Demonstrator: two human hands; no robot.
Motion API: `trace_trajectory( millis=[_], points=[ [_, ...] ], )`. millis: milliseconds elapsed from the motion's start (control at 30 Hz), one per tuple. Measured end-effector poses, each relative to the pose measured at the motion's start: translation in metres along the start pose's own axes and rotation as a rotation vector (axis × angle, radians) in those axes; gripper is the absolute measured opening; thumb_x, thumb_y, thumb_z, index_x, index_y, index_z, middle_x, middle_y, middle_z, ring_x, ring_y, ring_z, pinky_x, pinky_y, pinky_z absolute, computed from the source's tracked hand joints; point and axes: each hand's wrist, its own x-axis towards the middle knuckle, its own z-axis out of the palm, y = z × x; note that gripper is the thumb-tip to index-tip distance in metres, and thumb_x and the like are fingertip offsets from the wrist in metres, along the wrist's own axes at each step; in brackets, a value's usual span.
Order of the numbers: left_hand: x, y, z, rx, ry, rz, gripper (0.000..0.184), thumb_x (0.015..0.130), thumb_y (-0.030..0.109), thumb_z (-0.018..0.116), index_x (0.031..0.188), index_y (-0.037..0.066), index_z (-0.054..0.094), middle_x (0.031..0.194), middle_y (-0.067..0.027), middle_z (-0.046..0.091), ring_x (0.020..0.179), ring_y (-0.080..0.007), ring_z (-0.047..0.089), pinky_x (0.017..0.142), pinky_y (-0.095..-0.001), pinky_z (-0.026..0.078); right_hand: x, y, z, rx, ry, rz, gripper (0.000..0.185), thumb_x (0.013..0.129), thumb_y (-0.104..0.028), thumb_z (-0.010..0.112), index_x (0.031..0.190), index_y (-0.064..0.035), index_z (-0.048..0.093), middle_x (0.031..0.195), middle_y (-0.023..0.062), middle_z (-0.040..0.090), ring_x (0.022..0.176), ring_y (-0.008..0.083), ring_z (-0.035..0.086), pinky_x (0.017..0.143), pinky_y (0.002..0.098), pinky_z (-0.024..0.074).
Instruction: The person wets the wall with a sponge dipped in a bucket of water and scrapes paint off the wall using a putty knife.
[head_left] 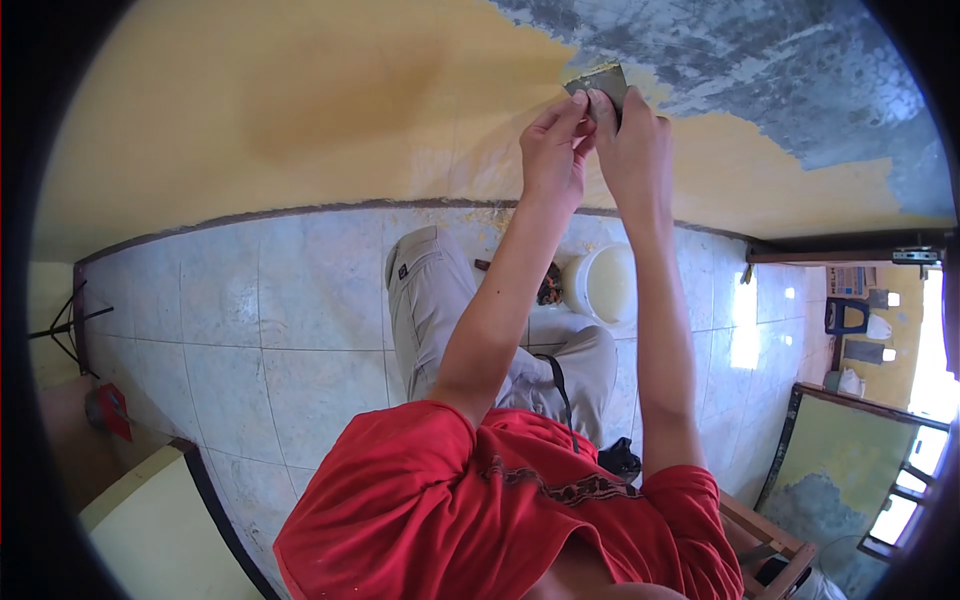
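A flat grey scraper blade (606, 84) with yellowish crumbs along its top edge is up at the wall (420, 100). My right hand (637, 145) grips its right side, thumb laid across the near face. At the blade's lower left corner, my left hand (553, 150) pinches it between thumb and fingers. Around the blade, yellow paint meets a bare grey patch (740, 75) with a ragged border. Whether the blade's edge touches the wall I cannot tell.
Below my hands a white bucket (600, 285) stands on the tiled floor (310, 300), beside a dark container of small bits. Paint flakes (490, 215) lie along the wall's foot. A wooden chair or stool (770, 540) is behind me at the right. A doorway opens on the right.
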Motion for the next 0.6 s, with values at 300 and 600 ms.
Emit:
trace_trajectory(
  millis=[300, 600],
  points=[
    [-0.004, 0.01, 0.007, 0.173, 0.083, 0.067, 0.009, 0.086, 0.01, 0.073, 0.09, 0.002, 0.07, 0.075, -0.0026, 0.065, 0.066, -0.0106, 0.06, 0.058, -0.024, 0.051, -0.003, 0.013, 0.018, 0.129, 0.108, -0.004, 0.041, 0.094, -0.03, 0.059, 0.079, 0.0079, 0.057, 0.068, 0.0285, 0.061, 0.063, 0.0457, 0.062, 0.057, 0.047, 0.0473],
    [0.002, 0.03, 0.008, 0.531, 0.112, 0.339, 0.014, 0.079, 0.005, 0.077, 0.083, -0.007, 0.07, 0.072, -0.0073, 0.065, 0.06, -0.0117, 0.059, 0.055, -0.0259, 0.051, -0.015, -0.003, 0.037, 0.991, -0.043, 0.515, 0.033, 0.098, -0.024, 0.057, 0.075, -0.0007, 0.054, 0.055, 0.0026, 0.05, 0.043, 0.0089, 0.044, 0.035, 0.027, 0.0303]
  ],
)
